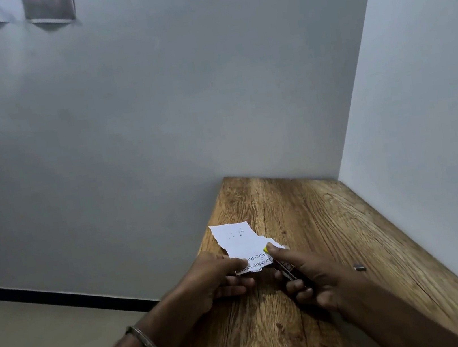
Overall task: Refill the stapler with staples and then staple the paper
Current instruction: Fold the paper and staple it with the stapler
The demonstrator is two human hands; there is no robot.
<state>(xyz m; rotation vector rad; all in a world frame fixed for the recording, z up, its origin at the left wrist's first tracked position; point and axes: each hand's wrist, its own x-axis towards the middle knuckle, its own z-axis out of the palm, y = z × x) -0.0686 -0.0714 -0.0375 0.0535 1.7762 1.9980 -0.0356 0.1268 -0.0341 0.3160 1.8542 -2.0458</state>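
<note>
Between the two grips, low over the near part of the wooden table (332, 217), the paper (239, 238) is held with its torn, printed near edge pinched by the left hand (214, 279), thumb on top and fingers curled beneath, while its far end lies flat on the wood beyond the grip. Just right of that pinch, the stapler (288, 271) is held in the right hand (317, 276), whose fingers are wrapped round its dark body and whose forefinger is stretched forward along the top toward a yellow tip; that tip touches the near right corner of the sheet, though whether the corner is already inside the stapler's mouth cannot be told. The sheet is judged to be light, thin and limp: it would buckle or slide if pushed by the stapler alone, so the hold close to the corner being stapled, as taken now, is what keeps it steady, and the ragged edge could tear further if pulled. The stapler is judged small, stiff and easily squeezed in one hand, best held round the middle with pressure applied at the front. A little way right of the right grip, a small grey metal piece (359, 267) lies on the table, possibly a strip of staples, too small to be identified. A metal bangle (146, 346) is worn on the left wrist. The stapling step is judged to be in hand, the refill apparently done.
</note>
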